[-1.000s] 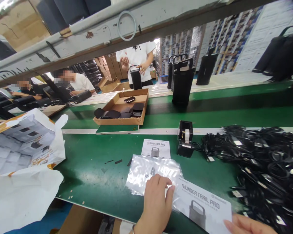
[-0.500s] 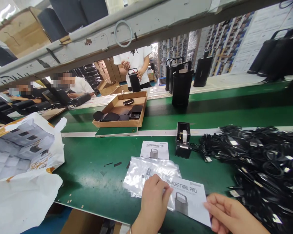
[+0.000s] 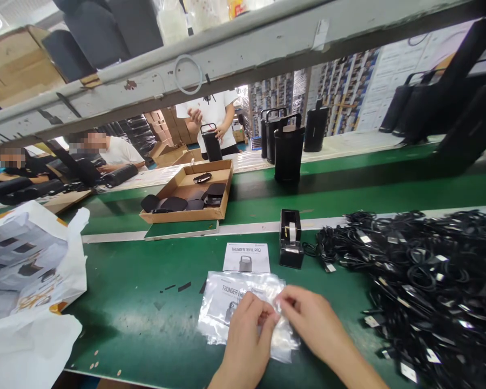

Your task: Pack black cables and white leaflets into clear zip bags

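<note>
My left hand [image 3: 249,337] is closed in a pinch over the clear plastic bags [image 3: 216,294], which lie in a small stack on the green bench. Close beside it, my right hand [image 3: 310,319] pinches the right edge of the top bag, with the fingertips of both hands almost touching. A printed leaflet [image 3: 230,289] reading THUNDER TRAIL shows through the plastic, partly covered by my left hand. Just behind the stack lies a second leaflet [image 3: 246,257], face up, with a speaker picture on it.
A tape dispenser [image 3: 291,240] stands behind my right hand, and a heap of black cables [image 3: 421,270] covers the bench's right side. An open white sack [image 3: 75,259] of leaflets is at left. Further back are a cardboard tray [image 3: 186,216], black speakers [image 3: 288,154] and several people.
The leaflet has moved left and now lies beneath clear plastic. My right hand has let go of its right edge and come in beside my left hand. The view has shifted slightly.
</note>
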Demonstrator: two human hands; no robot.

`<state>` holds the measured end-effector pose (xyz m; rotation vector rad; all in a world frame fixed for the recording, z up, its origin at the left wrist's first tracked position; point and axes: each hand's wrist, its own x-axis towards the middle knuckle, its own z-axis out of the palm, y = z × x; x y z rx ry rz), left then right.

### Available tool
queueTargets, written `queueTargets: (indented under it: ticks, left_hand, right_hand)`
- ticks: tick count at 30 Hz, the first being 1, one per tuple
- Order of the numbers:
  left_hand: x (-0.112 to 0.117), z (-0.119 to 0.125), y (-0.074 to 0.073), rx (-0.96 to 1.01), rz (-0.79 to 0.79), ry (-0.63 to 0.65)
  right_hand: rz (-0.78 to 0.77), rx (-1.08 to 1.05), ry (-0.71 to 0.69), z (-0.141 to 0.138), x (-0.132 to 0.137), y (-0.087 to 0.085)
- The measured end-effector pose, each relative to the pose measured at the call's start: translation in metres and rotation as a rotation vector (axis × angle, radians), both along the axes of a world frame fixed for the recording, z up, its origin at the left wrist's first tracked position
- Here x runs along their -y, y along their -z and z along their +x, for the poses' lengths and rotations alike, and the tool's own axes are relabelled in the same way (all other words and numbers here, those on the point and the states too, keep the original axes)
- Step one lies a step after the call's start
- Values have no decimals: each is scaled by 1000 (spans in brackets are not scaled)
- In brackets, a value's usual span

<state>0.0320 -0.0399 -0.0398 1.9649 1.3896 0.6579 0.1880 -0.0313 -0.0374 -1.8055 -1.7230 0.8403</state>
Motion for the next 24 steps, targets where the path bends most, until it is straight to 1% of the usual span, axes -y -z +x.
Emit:
queueTargets:
  ticks: [3, 5, 8, 10, 12, 13, 15, 17, 18, 19, 21, 24]
  left_hand:
    - [-2, -4, 9, -106, 45, 17]
    - [-1, -5, 16, -161, 85, 29]
    - [1, -5, 22, -170, 119, 18]
    - [2, -5, 21, -151, 109, 14]
    - [2, -6, 18, -138, 89, 18]
    - [2, -6, 16, -133, 81, 22]
    - [2, -6, 12, -113, 73, 17]
    - [2, -6, 10, -55, 58, -2]
    - [2, -6, 9, -11, 40, -16]
    - [2, -6, 8, 39, 15, -37]
    - [2, -7, 8, 142, -53, -94]
    - [3, -8, 8, 258, -145, -153]
  right_hand:
    - [83, 293, 232, 33, -14, -10]
    - [104, 430, 290, 53, -23, -9]
    - [107, 509, 231, 71, -25, 2]
    - [92, 493, 195, 76, -16, 10]
    - [65, 445, 178, 76, 0, 17]
    - [54, 369, 170, 73, 9, 19]
    - [23, 102, 127, 64, 26, 20]
    - [-34, -180, 33, 50, 39, 19]
    - [-56, -247, -28, 43, 42, 18]
    - [-68, -241, -89, 37, 45, 17]
    - [-44, -106, -180, 28, 45, 16]
    - [37, 132, -230, 25, 40, 16]
